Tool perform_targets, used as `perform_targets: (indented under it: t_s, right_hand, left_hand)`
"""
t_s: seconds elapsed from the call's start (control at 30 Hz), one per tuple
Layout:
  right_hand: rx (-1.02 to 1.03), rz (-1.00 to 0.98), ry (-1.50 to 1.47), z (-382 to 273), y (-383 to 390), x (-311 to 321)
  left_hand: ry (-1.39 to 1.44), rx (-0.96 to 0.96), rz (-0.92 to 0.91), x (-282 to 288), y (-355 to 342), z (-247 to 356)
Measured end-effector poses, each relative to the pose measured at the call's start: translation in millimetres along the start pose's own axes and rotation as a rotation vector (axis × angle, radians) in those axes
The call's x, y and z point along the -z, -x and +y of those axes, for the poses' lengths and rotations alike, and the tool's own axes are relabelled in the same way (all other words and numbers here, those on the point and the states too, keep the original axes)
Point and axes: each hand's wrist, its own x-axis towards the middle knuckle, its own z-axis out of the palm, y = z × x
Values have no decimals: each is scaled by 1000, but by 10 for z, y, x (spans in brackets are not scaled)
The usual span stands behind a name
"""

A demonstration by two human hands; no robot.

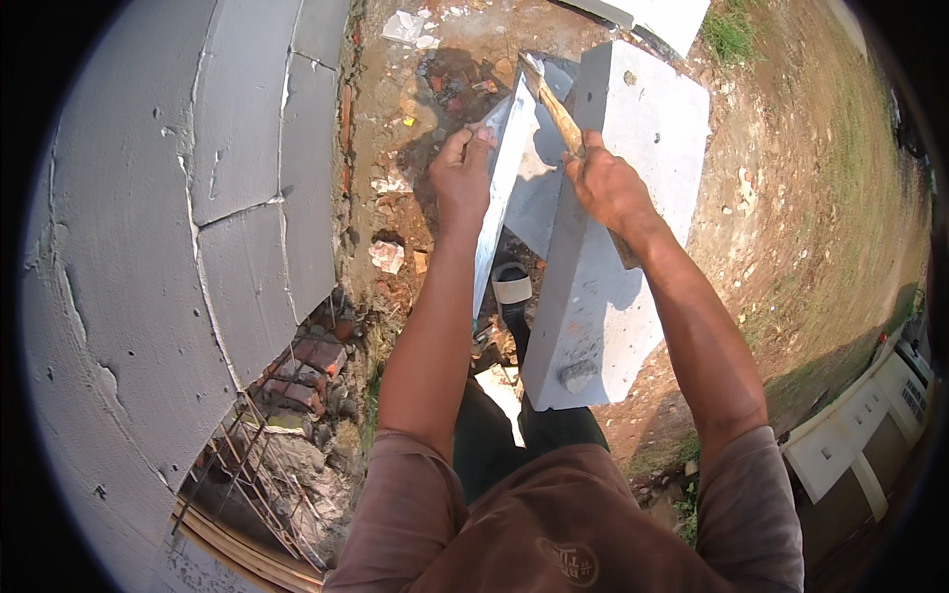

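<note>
My left hand (461, 173) is closed on a long, pale flat strip (499, 188), its fingertips at the upper edge; its material is unclear. My right hand (603, 183) grips a worn wooden handle (561, 121) that slants up to the top of the strip, where its end meets it; the tool's head is hard to make out. Beneath my right hand is a large light-grey block (667, 148), with a smaller pale grey piece (534, 203) beside it, under the strip. A dark sandal with a pale strap (512, 290) shows below, on my foot.
A grey block wall (129, 247) fills the left, above broken red bricks (316, 361) and rusty bars (252, 479). Rubble-strewn soil (751, 296) surrounds me, with grass (727, 40) at top right, another pale block (662, 15) at the top and a pale structure (840, 435) at lower right.
</note>
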Motion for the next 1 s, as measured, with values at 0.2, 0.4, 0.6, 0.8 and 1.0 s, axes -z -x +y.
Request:
perform_targets:
  t_s: [0.2,0.4,0.6,0.8,1.0]
  right_hand:
    - [-1,-10,-46,41,0,-2]
    - [-5,-16,-50,41,7,11]
    - [-8,-7,-54,63,-15,-30]
    - [-8,19,-71,33,36,-25]
    - [-62,43,-257,67,106,-56]
  left_hand:
    - [18,-118,-11,-180,-81,-140]
    - [-74,-200,-16,-270,-75,-270]
    - [-469,-391,-11,-260,30,-264]
    - [-573,-721,42,-259,27,-451]
    - [-640,-854,19,-262,-16,-528]
